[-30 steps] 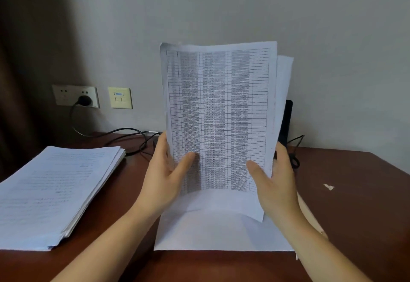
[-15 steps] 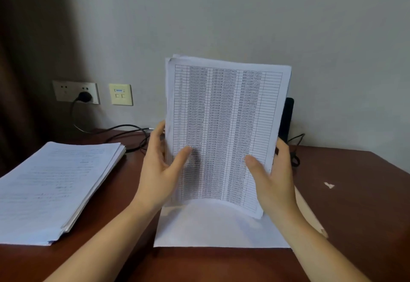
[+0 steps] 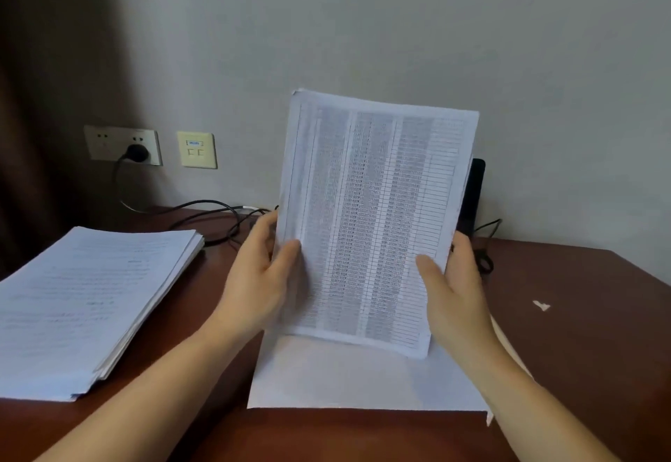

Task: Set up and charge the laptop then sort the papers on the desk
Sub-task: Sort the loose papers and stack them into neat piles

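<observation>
I hold a thin sheaf of printed table sheets upright above the desk, tilted slightly to the right. My left hand grips its left edge, thumb on the front. My right hand grips the right edge the same way. Under the sheaf a blank white sheet lies flat on the desk. A thick stack of papers rests at the left. Behind the sheaf a black upright edge, perhaps the laptop, shows; most of it is hidden.
A brown wooden desk runs to a grey wall. A black plug sits in the wall socket, and its cable trails across the desk's back. A cream data port is beside it. A white scrap lies at right.
The sheaf has dropped lower and its loose back sheets have squared up with the front one. It now leans a little to the right. Both hands keep their grip.
</observation>
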Demonstrator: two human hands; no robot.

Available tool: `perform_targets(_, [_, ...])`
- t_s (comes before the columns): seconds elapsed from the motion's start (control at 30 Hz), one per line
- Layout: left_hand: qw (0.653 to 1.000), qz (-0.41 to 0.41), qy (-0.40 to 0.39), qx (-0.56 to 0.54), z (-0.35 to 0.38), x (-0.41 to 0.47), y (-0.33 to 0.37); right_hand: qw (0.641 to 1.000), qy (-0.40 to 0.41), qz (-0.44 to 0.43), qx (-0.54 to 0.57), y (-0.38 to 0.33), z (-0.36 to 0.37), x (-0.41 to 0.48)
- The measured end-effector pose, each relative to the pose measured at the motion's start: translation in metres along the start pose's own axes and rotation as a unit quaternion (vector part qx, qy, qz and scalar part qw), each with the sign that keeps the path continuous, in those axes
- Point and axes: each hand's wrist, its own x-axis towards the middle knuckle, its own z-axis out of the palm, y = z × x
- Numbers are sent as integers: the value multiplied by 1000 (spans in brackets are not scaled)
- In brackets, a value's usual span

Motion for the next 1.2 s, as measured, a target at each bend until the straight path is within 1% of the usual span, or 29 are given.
perform_targets(0.1, [999, -25, 5, 28, -19, 10, 4, 999, -27, 33, -8, -3, 6, 11])
perform_targets(0.23, [993, -70, -2, 94, -61, 21, 5, 992, -53, 115, 29, -13, 38, 22])
perform_targets(0.3, [988, -86, 14, 125, -90, 25, 2, 982, -95, 156, 55, -18, 62, 23])
perform_targets(0.4, [974, -117, 44, 191, -140, 30, -4, 956, -155, 224, 107, -21, 103, 18])
perform_targets(0.47, [964, -143, 68, 213, -171, 32, -2, 944, -176, 252, 120, -20, 134, 14])
perform_targets(0.5, [958, -164, 73, 223, -185, 33, 1, 940, -178, 263, 121, -18, 149, 12])
perform_targets(0.63, [904, -268, 84, 322, -238, 28, -2, 924, -214, 301, 103, -12, 212, 5])
perform_targets(0.77, [860, -282, 113, 410, -281, 16, -22, 905, -240, 344, 66, -11, 264, -2])
perform_targets(0.9, [836, -283, 148, 446, -308, 5, -34, 911, -260, 319, 23, -7, 298, -5])
perform_targets(1.03, [798, -290, 145, 508, -312, -2, -40, 933, -236, 268, -44, 1, 315, -6])
perform_targets(1.1, [790, -282, 141, 526, -311, -4, -44, 941, -236, 216, -112, 9, 319, -4])
perform_targets(1.17, [786, -264, 133, 543, -310, -6, -48, 939, -241, 156, -190, 15, 317, -2])
perform_targets(1.2, [782, -256, 128, 553, -309, -7, -50, 938, -241, 135, -209, 15, 314, -1])
